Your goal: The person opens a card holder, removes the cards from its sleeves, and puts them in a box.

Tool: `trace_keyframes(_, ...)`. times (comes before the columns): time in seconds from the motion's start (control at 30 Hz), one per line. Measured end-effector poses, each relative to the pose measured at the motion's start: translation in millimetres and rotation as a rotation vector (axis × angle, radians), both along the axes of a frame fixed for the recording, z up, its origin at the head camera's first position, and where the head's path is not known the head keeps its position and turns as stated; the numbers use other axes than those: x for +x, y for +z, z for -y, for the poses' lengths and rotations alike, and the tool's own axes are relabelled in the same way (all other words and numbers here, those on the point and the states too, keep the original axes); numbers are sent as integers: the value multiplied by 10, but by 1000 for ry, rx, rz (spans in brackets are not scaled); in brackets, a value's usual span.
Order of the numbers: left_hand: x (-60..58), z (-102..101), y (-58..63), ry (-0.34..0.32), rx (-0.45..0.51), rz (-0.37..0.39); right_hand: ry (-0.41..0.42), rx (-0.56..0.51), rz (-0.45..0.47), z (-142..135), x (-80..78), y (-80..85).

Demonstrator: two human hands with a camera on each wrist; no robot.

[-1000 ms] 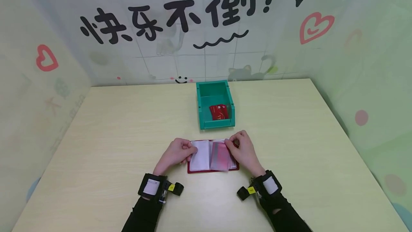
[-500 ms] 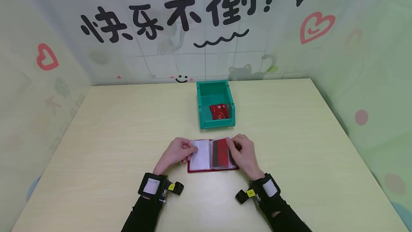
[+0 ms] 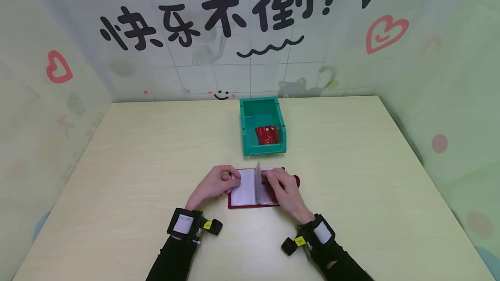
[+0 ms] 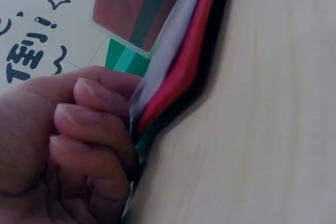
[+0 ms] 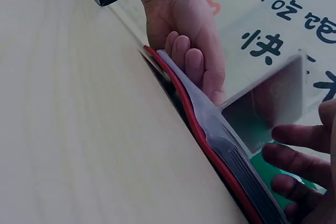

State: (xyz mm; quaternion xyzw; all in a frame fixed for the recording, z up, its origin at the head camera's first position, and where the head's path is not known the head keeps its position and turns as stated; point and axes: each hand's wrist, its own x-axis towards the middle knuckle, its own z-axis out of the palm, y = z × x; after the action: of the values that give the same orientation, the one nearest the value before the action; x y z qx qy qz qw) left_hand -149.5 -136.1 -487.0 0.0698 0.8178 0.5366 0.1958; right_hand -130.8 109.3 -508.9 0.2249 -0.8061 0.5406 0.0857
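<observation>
"What does the left hand hold?"
"It pinches the left edge of the open booklet, which lies on the table between both hands."
"And the right hand?"
"Fingers extended, grasping nothing, just beside a raised leaf; contact is unclear."
"Beyond?"
"A green tray holding a red packet, then a lettered wall."

Black sleeves | black wristbands, white patches | yellow-tagged black cameras
</observation>
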Motion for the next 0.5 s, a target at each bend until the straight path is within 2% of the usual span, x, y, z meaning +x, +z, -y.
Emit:
trace_keyframes(0.1, -20, 12, 4, -29, 35, -2, 41, 86, 25, 17, 5, -1)
trace_keyframes(0.23, -36, 32, 16, -17, 75, 56, 65, 159, -2, 36, 6, 4)
trace_keyframes(0.33, -35, 51, 26, -12, 85, 80, 54, 192, -11, 47, 15, 22)
trace_keyframes(0.5, -24, 60, 19, -45, 41, 42, -10, 254, 52, 88, 29, 76)
